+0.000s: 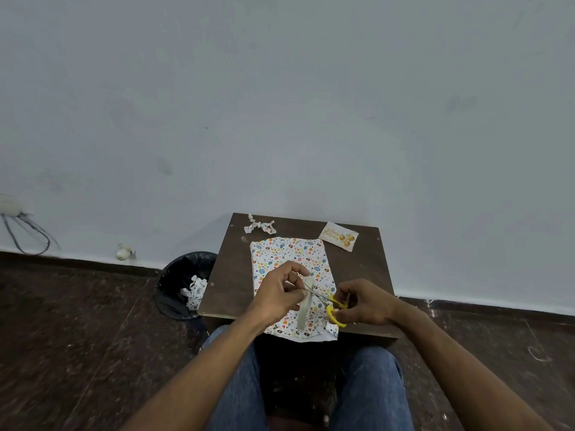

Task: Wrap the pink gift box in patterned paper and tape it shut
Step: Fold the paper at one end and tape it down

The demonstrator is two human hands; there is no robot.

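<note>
Black-lined bin [183,284] sits at far left on the floor, holding paper scraps, just beside the bench [230,275]. On the bench I see the box [286,256] — fully covered in patterned paper, no pink showing — lying lengthwise with its near end overhanging the bench edge above my lap. A twisted paper scrap [259,226] lies beyond it, and a birthday card [338,236] rests at the far right corner.

My left hand [280,295] hovers over the box, its fingers [303,293] curled and pinching a pale strip of tape [305,301] that hangs down across the paper. The scissors [329,304] cross the strip from the right, yellow loops gripped by my right hand [364,303], its fingers curled round the handles. I cannot tell how far apart the blades stand.

My read: I am cutting a length of tape to seal the wrap. What could go wrong from here:

- The blade tips lie very close to my left fingers; closing them carelessly could nick skin.
- The tips also sit just over the paper — dipping them could snag or slit the wrap.
- The loose tail of tape could drop and stick to the paper in the wrong place, or fold on itself once cut.
- The overhanging end means a push from either hand could tip the box off the bench.
</note>
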